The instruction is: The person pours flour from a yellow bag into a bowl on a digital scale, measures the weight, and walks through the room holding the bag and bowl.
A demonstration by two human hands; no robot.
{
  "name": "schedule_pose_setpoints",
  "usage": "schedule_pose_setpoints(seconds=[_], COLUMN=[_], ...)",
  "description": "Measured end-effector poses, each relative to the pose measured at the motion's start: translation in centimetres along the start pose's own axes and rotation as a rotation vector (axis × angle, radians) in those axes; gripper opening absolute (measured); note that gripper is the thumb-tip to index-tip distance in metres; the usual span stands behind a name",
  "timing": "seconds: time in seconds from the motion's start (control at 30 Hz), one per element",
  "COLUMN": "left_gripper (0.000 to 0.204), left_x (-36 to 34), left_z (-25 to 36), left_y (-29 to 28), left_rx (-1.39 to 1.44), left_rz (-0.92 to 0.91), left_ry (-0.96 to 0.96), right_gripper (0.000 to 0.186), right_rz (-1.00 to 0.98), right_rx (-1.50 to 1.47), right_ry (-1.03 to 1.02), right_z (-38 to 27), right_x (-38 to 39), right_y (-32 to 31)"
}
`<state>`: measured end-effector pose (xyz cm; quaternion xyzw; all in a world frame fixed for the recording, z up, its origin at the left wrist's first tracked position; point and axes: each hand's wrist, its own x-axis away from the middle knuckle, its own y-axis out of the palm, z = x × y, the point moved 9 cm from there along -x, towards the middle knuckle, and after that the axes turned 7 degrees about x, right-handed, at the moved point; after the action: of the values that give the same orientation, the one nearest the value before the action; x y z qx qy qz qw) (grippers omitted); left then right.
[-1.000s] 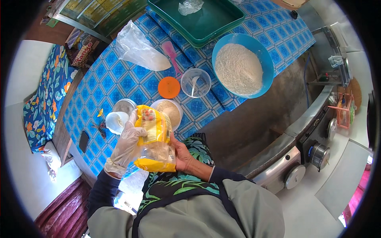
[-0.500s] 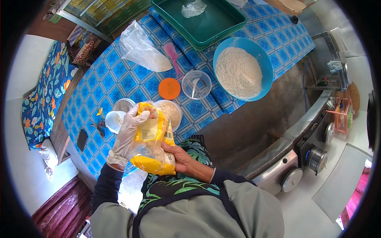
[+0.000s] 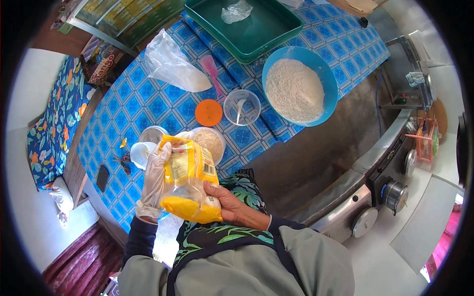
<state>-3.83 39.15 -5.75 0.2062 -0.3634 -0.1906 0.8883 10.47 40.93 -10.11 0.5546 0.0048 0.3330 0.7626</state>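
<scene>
Both my hands hold a yellow plastic packet (image 3: pixel 190 170) with a clear window, close in front of my body at the table's near edge. My left hand (image 3: pixel 157 170), in a clear disposable glove, grips its upper left side. My bare right hand (image 3: pixel 228 201) is closed round its lower right side, thumb on top. Pale powder shows through the clear part. Just beyond the packet stands a tub of light brown granules (image 3: pixel 208 143), partly covered by it. A white cup (image 3: pixel 141 154) and another round container (image 3: pixel 153 134) stand beside my left hand.
On the blue checked tablecloth (image 3: pixel 143 91) are an orange lid (image 3: pixel 208 113), a clear tub with a white spoon (image 3: pixel 242 107), a pink spatula (image 3: pixel 212 74), a plastic bag (image 3: pixel 173 64), scissors (image 3: pixel 122 164) and a phone (image 3: pixel 102 178). Farther off are a flour-filled blue bowl (image 3: pixel 333 93) and green tray (image 3: pixel 266 42). A stove (image 3: pixel 365 197) stands right.
The packet has shifted slightly nearer to me. My left hand's fingers have moved from across the packet's top to its left edge. My right hand keeps its grip.
</scene>
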Motion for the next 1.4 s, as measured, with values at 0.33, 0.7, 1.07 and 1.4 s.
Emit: schedule_pose_setpoints(seconds=[0.33,0.7,1.07,1.4], left_gripper=[0.037,0.037,0.038,0.041], left_x=[-0.2,0.7,1.4,1.5], left_z=[-0.8,-0.1,0.9,1.6], left_y=[-1.6,-1.3,-0.2,-0.4], left_rx=[0.127,0.141,0.125,0.169], left_rz=[0.066,0.087,0.062,0.028], left_ry=[-0.051,0.029,0.058,0.142], right_gripper=[0.051,0.055,0.056,0.065], right_rz=[0.030,0.076,0.033,0.043], right_rx=[0.032,0.156,0.163,0.311], right_ry=[-0.013,-0.013,-0.004,-0.071], right_z=[0.2,0.1,-0.3,-0.5], right_x=[0.7,0.7,0.8,1.8], right_y=[0.5,0.1,0.8,1.2])
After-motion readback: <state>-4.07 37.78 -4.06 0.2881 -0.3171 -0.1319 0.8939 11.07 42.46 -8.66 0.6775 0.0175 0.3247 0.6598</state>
